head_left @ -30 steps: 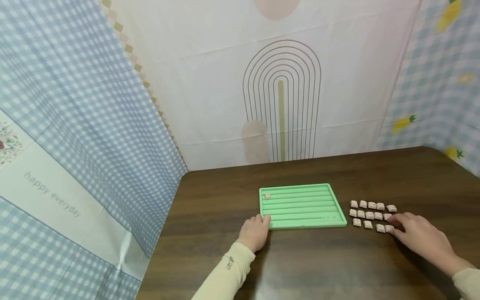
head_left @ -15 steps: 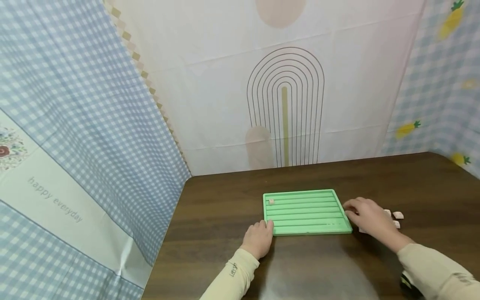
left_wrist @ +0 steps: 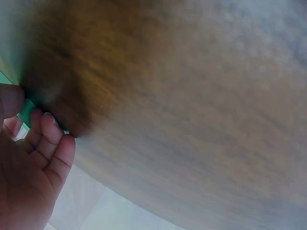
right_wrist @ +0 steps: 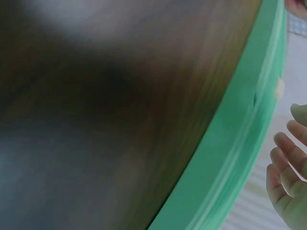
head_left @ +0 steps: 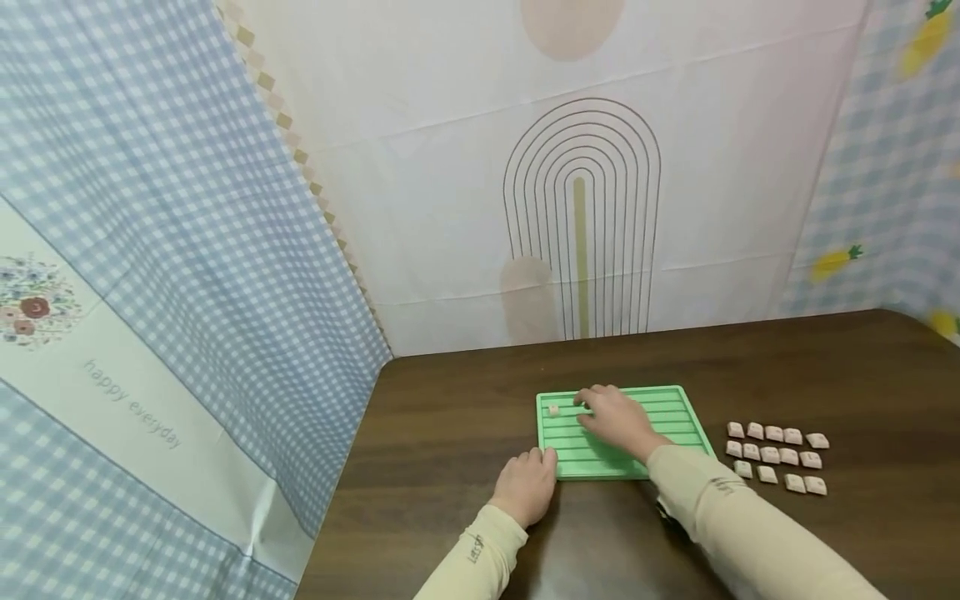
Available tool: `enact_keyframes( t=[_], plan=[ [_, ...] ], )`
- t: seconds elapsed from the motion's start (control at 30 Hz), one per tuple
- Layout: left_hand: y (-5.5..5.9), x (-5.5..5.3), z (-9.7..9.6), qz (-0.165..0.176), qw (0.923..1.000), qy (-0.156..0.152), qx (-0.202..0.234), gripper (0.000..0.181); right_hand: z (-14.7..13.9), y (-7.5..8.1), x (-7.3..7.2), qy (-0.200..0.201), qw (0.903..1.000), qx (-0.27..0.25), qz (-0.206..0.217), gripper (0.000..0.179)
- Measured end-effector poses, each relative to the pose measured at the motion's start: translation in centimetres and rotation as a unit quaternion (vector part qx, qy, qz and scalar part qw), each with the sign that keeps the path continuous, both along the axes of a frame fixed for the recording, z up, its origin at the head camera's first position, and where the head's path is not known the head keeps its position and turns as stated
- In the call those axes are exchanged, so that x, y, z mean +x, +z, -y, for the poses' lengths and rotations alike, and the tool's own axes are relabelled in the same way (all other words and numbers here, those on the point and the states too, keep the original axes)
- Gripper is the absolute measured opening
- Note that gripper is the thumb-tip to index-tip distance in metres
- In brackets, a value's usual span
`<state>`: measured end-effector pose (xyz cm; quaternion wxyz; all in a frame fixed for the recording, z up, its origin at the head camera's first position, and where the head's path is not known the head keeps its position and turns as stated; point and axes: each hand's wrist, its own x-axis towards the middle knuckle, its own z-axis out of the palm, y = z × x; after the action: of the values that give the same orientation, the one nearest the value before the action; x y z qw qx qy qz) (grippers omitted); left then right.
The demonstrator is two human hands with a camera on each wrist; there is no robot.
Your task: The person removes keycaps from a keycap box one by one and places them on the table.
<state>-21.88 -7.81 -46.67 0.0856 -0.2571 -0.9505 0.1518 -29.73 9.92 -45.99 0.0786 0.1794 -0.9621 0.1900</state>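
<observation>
My left hand (head_left: 527,485) grips the near left corner of a light green ridged tray (head_left: 678,406), thumb at the rim. In the left wrist view, its bent fingers (left_wrist: 48,139) lie against the green edge. My right hand (head_left: 618,423) is over the tray's left half, thumb and forefinger bent toward each other. I cannot tell whether something small sits between these fingertips. Just left of them, one pale pink keycap (head_left: 553,410) lies in the top groove. In the right wrist view, the right hand (right_wrist: 290,172) shows beyond the tray's near wall (right_wrist: 225,129).
Several pale keycaps (head_left: 770,455) lie in three loose rows on the dark wooden table (head_left: 450,417), right of the tray. Behind the table hangs a white cloth (head_left: 442,208) with printed arches. A blue checked cloth (head_left: 247,250) hangs at the left.
My right hand has moved left from the keycap rows to over the tray, uncovering the rows. The left hand stays at the tray's corner. The head view has shifted slightly.
</observation>
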Motion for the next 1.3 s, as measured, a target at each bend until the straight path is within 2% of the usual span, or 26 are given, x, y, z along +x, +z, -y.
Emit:
enact_keyframes(
  t=[0.13,0.33,0.67,0.8,1.0,1.3],
  plan=[
    [-0.3,-0.1,0.0,-0.021,0.9998,-0.006,-0.002,0.013,2.2,-1.0,-1.1,0.002,1.0,0.007,0.001,0.026],
    [-0.5,-0.1,0.2,-0.016,0.9997,-0.005,-0.016,0.015,4.0,-2.0,-1.9,-0.005,0.9997,0.02,-0.009,0.025],
    [-0.5,-0.1,0.1,-0.021,0.9996,0.001,-0.019,0.016,4.6,-1.4,-2.0,-0.019,0.9988,0.045,-0.002,0.016],
    [-0.5,-0.1,0.1,-0.016,0.9997,0.0,-0.016,0.016,4.5,-1.2,-1.7,-0.021,0.999,0.038,-0.006,0.014],
    [-0.5,0.1,-0.1,-0.003,0.9999,0.003,-0.009,0.015,3.3,0.1,-0.7,-0.007,0.9986,0.018,-0.05,0.013],
    [-0.3,-0.1,0.0,0.014,0.9999,0.008,0.003,0.015,-0.6,3.1,1.5,-0.001,0.9983,-0.011,-0.057,0.011]
  ],
)
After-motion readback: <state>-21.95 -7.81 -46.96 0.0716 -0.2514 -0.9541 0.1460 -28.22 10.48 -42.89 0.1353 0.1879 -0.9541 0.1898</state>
